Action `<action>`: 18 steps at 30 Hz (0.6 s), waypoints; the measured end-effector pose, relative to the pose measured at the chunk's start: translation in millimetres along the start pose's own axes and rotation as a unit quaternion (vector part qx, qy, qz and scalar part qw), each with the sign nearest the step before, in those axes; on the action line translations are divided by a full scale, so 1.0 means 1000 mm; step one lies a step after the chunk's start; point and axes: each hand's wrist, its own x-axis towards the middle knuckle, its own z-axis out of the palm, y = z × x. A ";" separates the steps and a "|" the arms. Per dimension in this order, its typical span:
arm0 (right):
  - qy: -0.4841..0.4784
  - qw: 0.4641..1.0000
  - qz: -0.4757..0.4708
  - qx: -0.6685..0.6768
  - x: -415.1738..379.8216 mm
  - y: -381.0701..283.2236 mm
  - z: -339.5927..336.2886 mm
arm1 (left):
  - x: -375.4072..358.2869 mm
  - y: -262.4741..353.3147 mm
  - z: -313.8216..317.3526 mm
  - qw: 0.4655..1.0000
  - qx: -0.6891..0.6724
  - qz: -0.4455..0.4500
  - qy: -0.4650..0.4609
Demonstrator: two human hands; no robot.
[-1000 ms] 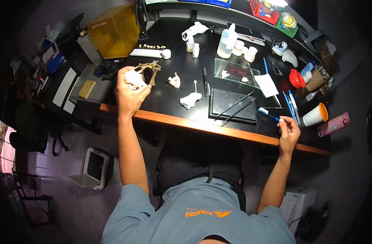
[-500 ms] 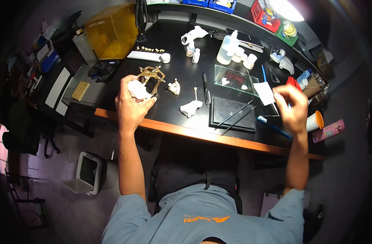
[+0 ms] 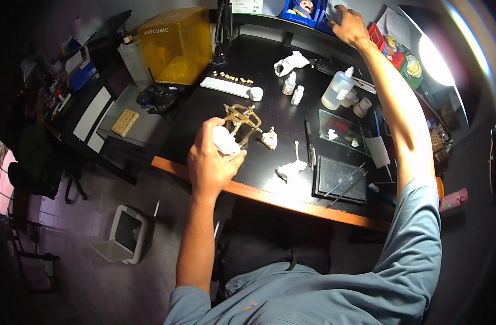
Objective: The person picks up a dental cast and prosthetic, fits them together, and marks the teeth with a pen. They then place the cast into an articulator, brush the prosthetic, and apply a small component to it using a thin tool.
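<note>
My left hand (image 3: 209, 160) is closed around a white plaster dental cast (image 3: 224, 142) near the table's front edge. Just behind it stands a brass dental articulator (image 3: 241, 116); whether the cast is joined to it is hard to tell. A small cast piece (image 3: 269, 138) lies to the right of the articulator. Farther right is a white plaster piece (image 3: 291, 170) with a thin stem. My right hand (image 3: 349, 26) is stretched out to the back shelf, fingers apart, at a blue bin (image 3: 325, 23). Nothing shows in its grasp, though the fingertips partly overlap the bin's contents.
A black square case (image 3: 341, 179) with two thin tools on it lies at front right. Behind are a glass slab (image 3: 342, 132), a squeeze bottle (image 3: 337, 89) and small jars. A tooth shade row (image 3: 226, 86) sits back left, near a yellow-orange box (image 3: 174, 49). A lamp (image 3: 436, 60) glows at right.
My right hand has moved from above the table's right side up to the blue bin on the back shelf. My left hand keeps the cast, and the view has shifted.
</note>
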 end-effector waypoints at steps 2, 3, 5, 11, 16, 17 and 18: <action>-0.018 0.999 0.033 -0.008 0.011 -0.012 0.001 | 0.000 -0.001 0.001 1.000 -0.004 0.006 0.000; -0.101 0.991 0.065 -0.063 0.022 -0.021 -0.002 | 0.001 -0.002 -0.001 1.000 0.005 0.002 0.001; -0.079 0.995 0.062 -0.015 0.039 -0.012 0.008 | 0.000 -0.002 0.001 1.000 0.013 0.015 0.009; -0.035 0.995 0.046 0.078 0.067 0.016 -0.013 | 0.000 -0.005 0.002 1.000 0.017 0.011 0.004; -0.090 0.985 -0.092 0.111 0.091 0.103 0.026 | 0.001 -0.004 0.002 1.000 0.014 0.012 0.000; -0.109 0.984 -0.098 0.102 0.093 0.109 0.028 | 0.001 -0.004 0.002 1.000 0.015 0.014 0.000; -0.128 0.982 -0.105 0.094 0.094 0.115 0.031 | 0.001 -0.003 0.002 1.000 0.017 0.016 0.001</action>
